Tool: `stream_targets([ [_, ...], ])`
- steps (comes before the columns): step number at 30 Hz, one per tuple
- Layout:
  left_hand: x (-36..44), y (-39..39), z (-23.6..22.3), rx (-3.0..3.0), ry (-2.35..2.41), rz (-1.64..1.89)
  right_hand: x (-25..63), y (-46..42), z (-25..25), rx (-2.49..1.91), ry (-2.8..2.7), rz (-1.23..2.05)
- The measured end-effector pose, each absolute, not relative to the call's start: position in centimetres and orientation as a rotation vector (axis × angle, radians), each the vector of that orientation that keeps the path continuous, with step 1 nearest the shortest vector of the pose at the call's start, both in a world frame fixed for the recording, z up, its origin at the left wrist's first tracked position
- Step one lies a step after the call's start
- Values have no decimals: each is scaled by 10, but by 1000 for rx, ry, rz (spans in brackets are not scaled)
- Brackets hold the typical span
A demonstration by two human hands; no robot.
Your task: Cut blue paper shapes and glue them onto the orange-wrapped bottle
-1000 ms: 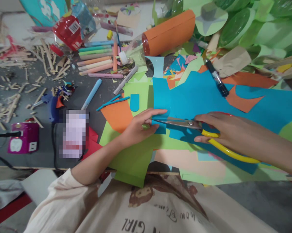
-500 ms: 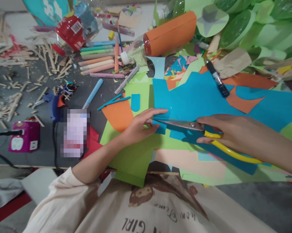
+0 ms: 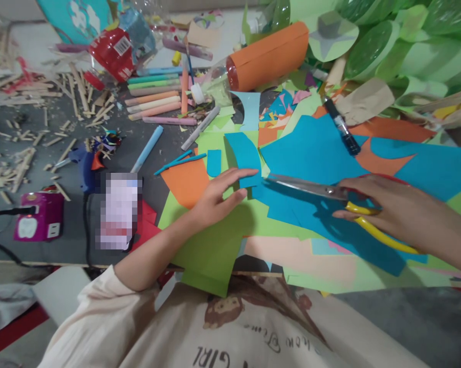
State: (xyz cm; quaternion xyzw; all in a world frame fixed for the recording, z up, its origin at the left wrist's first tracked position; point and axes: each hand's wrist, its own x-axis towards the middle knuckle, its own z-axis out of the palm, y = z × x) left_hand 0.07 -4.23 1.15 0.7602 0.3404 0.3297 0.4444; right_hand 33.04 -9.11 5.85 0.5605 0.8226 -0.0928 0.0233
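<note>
My left hand (image 3: 222,197) has a curved blue paper strip (image 3: 246,156) between its index finger and thumb. Right of that strip, a narrow gap parts it from the large blue paper sheet (image 3: 307,148). In my right hand (image 3: 387,204) are scissors (image 3: 310,188) with yellow-lined handles. Their blades look closed, and the tips point left over the blue sheet, close to my left fingertips. Green paper (image 3: 215,250) lies below my left hand. A small blue piece with a rounded end (image 3: 214,163) rests beyond my left wrist, beside thin blue strips (image 3: 180,162) and orange paper (image 3: 186,181).
Across the back lie felt pens (image 3: 153,97), a bottle wrapped in orange paper (image 3: 268,56) and green plastic bottles (image 3: 372,51). A black marker (image 3: 341,125) rests on the blue sheet. On the left are a glue gun (image 3: 85,166), a blurred-out phone (image 3: 118,212), a purple power adapter (image 3: 38,217) and wooden sticks.
The blue strip has come apart from the large sheet and shifted slightly left in my left hand. My right hand has drawn the scissors back to the right.
</note>
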Motion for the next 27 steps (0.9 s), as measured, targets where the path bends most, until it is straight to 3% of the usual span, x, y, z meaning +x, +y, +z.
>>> stream_targets([
  [7, 5, -44, 11, 1843, 1061, 895, 379, -81, 45, 2165, 2138, -323],
  [13, 7, -44, 11, 1757, 1174, 928, 396, -69, 54, 2027, 2104, -422],
  [18, 6, -46, 8, 1682, 1159, 910, 351, -40, 85, 2141, 2165, -4],
  [22, 6, -44, 0, 1614, 1185, 951, 296, 9, 99, 2125, 2435, -26],
  [27, 6, -43, 0, 1532, 1193, 928, 250, 83, 86, 1699, 2751, 22],
])
